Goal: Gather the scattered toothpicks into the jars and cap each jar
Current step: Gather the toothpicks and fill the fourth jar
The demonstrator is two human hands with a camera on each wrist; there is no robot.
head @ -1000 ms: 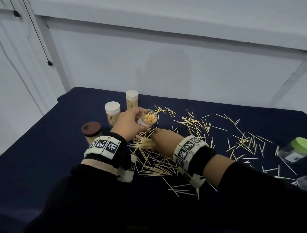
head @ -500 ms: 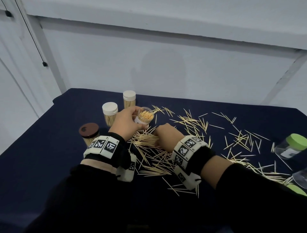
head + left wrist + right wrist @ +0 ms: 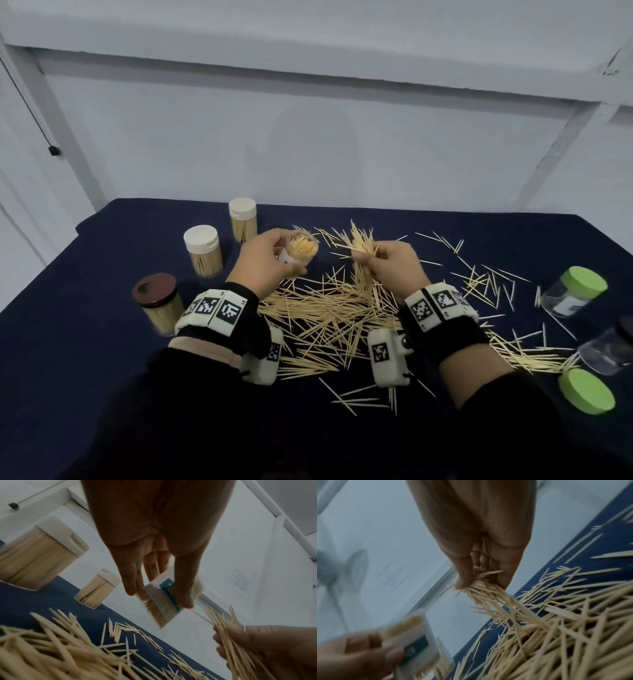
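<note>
Left hand (image 3: pixel 263 265) grips an uncapped, part-filled jar (image 3: pixel 297 251), tilted. Right hand (image 3: pixel 394 263) clutches a toothpick bundle (image 3: pixel 363 253) just beside it.

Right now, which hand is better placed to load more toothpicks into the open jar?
The right hand. It already grips a bundle of toothpicks lifted beside the open jar, whose mouth tilts toward it. The left hand is occupied holding that jar.

A dark navy table (image 3: pixel 85 325) stands against pale grey wall panels (image 3: pixel 308 144), seemingly under dim light.
</note>
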